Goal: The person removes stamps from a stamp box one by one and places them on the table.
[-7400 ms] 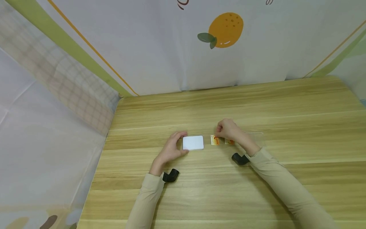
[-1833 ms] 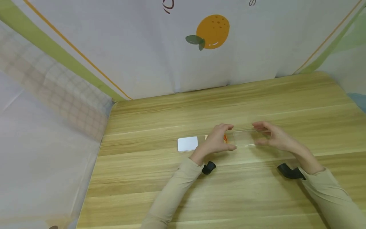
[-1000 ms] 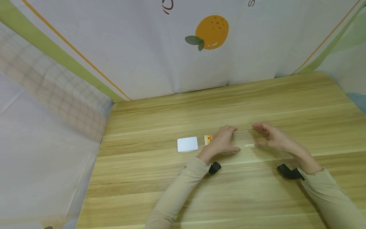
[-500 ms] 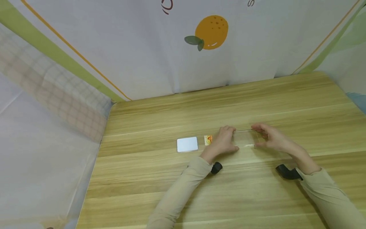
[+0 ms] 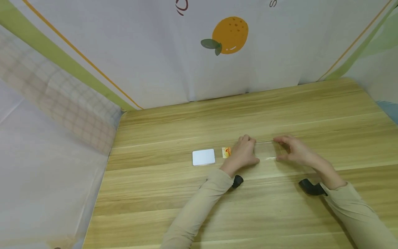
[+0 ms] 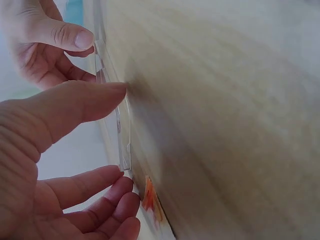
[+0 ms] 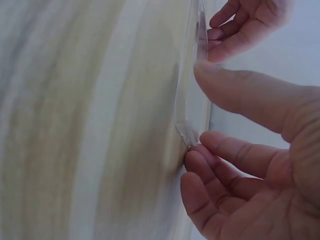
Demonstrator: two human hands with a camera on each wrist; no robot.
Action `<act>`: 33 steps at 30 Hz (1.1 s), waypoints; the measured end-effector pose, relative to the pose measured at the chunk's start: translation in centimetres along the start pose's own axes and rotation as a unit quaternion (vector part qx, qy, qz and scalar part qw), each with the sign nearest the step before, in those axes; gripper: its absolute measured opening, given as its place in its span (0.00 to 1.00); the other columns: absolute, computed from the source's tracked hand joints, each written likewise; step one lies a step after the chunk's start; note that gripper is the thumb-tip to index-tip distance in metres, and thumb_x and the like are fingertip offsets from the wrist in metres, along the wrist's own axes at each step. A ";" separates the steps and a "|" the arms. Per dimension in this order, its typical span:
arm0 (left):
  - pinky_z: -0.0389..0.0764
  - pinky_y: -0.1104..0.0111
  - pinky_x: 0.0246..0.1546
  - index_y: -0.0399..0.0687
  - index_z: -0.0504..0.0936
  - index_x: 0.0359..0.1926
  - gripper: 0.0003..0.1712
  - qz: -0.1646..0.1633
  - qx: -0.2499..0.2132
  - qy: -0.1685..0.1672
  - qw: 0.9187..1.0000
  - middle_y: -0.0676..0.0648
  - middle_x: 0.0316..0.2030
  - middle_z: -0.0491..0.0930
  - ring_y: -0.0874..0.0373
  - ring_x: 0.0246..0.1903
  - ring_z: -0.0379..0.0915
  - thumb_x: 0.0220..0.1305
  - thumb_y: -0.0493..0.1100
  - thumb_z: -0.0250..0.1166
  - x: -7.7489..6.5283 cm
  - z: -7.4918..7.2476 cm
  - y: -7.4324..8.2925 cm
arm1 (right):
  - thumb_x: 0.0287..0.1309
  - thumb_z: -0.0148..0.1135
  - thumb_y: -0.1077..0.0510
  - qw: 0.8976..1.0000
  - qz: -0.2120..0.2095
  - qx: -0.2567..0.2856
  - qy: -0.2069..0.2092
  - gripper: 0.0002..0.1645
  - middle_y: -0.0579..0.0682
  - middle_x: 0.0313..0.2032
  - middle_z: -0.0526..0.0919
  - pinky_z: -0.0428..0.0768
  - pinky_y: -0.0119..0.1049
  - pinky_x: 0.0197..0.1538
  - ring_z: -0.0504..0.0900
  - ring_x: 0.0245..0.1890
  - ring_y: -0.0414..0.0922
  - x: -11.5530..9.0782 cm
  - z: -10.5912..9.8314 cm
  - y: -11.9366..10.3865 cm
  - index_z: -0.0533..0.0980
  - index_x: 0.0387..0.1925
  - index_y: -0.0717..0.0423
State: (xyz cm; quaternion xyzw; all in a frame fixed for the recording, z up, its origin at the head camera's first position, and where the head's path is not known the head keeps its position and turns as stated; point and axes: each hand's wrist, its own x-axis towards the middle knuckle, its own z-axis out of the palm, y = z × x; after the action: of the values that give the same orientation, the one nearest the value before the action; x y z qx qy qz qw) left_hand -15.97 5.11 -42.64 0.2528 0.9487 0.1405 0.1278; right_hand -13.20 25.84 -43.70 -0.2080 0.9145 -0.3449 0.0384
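Observation:
A shallow clear plastic lid (image 5: 265, 151) lies between both hands, low over the table. My left hand (image 5: 242, 153) pinches its left end, thumb on the near edge and fingers on the far one. At the right end, my right hand (image 5: 293, 151) holds it the same way; the right wrist view shows thumb and fingertips at the lid's corners (image 7: 189, 135). Just left of my left hand lies a small square card (image 5: 226, 152) with yellow and orange print. Farther left is a white rectangle (image 5: 203, 157) with a clear rim.
A wood-grain table (image 5: 248, 214) lies under everything. Behind it hangs a pale cloth (image 5: 155, 62) with a printed orange fruit. A black curved piece sits at each wrist, one by the left sleeve (image 5: 199, 211), one by the right sleeve (image 5: 354, 204).
My left hand left the white rectangle and came right to the lid. My right hand left the printed cards for the lid's right end; one card is now hidden. Lately both hands barely moved.

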 end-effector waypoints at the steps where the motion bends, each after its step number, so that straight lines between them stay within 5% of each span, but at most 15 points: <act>1: 0.71 0.72 0.49 0.44 0.74 0.59 0.36 -0.001 0.002 0.000 1.000 0.48 0.54 0.69 0.56 0.53 0.64 0.47 0.48 0.72 0.0 0.0 0.0 | 0.38 0.73 0.68 1.000 0.003 -0.001 -0.002 0.37 0.72 0.49 0.71 0.71 0.60 0.51 0.71 0.48 0.65 0.0 0.0 0.0 0.69 0.52 0.78; 18: 0.70 0.72 0.50 0.43 0.76 0.57 0.35 0.008 0.019 0.001 1.000 0.48 0.54 0.70 0.56 0.52 0.64 0.48 0.51 0.72 0.3 0.2 0.0 | 0.39 0.73 0.67 0.999 0.031 -0.026 -0.020 0.38 0.70 0.49 0.70 0.74 0.56 0.47 0.72 0.46 0.61 0.3 0.2 0.1 0.69 0.54 0.75; 27: 0.70 0.75 0.47 0.43 0.77 0.54 0.34 0.024 0.005 0.006 1.000 0.48 0.52 0.71 0.57 0.50 0.65 0.46 0.52 0.73 0.4 0.2 -0.3 | 0.37 0.74 0.66 0.999 0.004 -0.037 -0.022 0.37 0.65 0.44 0.72 0.74 0.45 0.41 0.71 0.40 0.54 0.3 0.0 0.4 0.71 0.53 0.74; 33: 0.70 0.76 0.48 0.43 0.77 0.55 0.35 0.035 -0.019 0.010 0.999 0.49 0.51 0.71 0.57 0.51 0.65 0.45 0.51 0.74 0.3 0.3 -0.5 | 0.37 0.76 0.64 0.999 -0.026 -0.037 -0.018 0.36 0.61 0.43 0.73 0.75 0.48 0.43 0.72 0.42 0.54 0.1 -0.2 0.7 0.72 0.51 0.72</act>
State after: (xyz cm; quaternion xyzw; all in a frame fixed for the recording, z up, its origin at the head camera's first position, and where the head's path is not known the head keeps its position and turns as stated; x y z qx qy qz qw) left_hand -16.40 4.88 -43.13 0.2815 0.9378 0.1653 0.1183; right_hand -13.59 26.36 -44.03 -0.2391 0.9201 -0.3080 0.0380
